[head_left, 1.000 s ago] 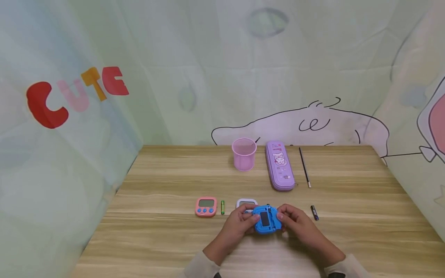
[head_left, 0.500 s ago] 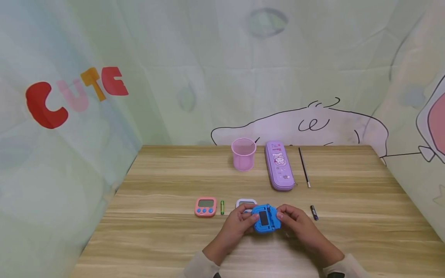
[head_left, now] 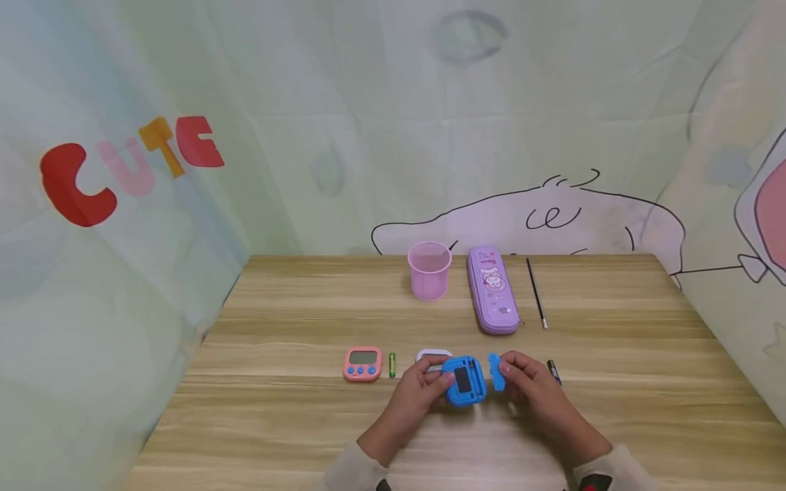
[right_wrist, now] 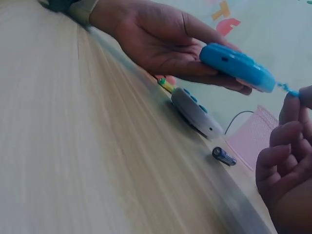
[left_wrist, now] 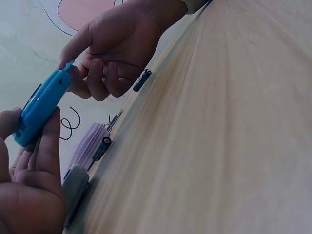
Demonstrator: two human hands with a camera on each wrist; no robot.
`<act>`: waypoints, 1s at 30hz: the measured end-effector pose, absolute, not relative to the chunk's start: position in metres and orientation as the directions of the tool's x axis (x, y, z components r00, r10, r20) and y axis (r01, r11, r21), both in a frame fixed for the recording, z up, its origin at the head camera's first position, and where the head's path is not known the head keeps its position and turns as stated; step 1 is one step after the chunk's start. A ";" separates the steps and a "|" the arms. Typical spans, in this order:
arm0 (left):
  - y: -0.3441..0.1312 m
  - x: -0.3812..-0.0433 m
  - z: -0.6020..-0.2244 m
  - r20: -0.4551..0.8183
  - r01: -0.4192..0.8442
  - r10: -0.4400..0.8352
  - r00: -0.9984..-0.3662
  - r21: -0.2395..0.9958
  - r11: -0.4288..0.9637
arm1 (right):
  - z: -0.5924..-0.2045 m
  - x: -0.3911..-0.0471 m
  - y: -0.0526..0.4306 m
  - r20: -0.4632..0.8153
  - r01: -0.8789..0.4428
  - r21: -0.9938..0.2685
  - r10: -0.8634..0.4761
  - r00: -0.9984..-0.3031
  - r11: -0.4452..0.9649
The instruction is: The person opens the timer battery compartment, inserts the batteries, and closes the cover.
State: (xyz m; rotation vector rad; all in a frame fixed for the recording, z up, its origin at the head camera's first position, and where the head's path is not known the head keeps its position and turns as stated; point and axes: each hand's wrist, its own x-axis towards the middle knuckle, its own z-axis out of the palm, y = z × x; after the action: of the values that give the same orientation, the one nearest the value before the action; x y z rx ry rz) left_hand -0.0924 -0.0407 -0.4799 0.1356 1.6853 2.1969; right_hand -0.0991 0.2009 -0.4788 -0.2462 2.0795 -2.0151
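A blue digital timer [head_left: 464, 380] is gripped by my left hand [head_left: 416, 395], its back facing up and the battery slot uncovered. Just right of it my right hand [head_left: 535, 389] pinches a small blue battery cover [head_left: 497, 372] between thumb and fingers. A gap separates cover and timer. Behind the left fingers a white timer [head_left: 434, 354] lies partly hidden on the table. A dark battery [head_left: 554, 372] rests beyond the right hand and is partly covered by it. The left wrist view shows another dark battery [left_wrist: 101, 148] near the white timer.
A pink timer [head_left: 363, 364] and a green battery [head_left: 392, 365] lie to the left on the wooden table [head_left: 276, 429]. Farther back stand a pink cup [head_left: 429, 276], a purple pencil case [head_left: 493, 292] and a thin black pencil [head_left: 537, 293].
The battery cover has come away from the blue timer. My right hand has drawn it off to the right and slightly up, while the left hand with the timer has shifted slightly left.
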 end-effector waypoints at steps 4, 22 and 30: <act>-0.041 -0.093 -0.479 -0.161 -0.242 0.336 -0.928 0.946 -0.214 | -0.482 -0.103 0.203 -0.090 0.064 -0.992 -0.244 -0.966 0.112; -0.041 -0.095 -0.481 -0.169 -0.240 0.316 -0.934 0.950 -0.200 | -0.488 -0.104 0.205 -0.067 -0.099 -0.844 -0.286 -0.956 0.527; -0.041 -0.095 -0.480 -0.170 -0.241 0.320 -0.932 0.950 -0.198 | -0.489 -0.106 0.203 -0.067 -0.124 -0.742 -0.258 -0.964 0.658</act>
State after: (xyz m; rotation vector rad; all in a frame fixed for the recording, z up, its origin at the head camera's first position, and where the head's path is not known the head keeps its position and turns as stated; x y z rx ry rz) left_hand -0.0947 -0.0411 -0.4795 0.0923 1.7124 2.1835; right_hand -0.1059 0.2033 -0.4885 -0.3144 2.7069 -1.1931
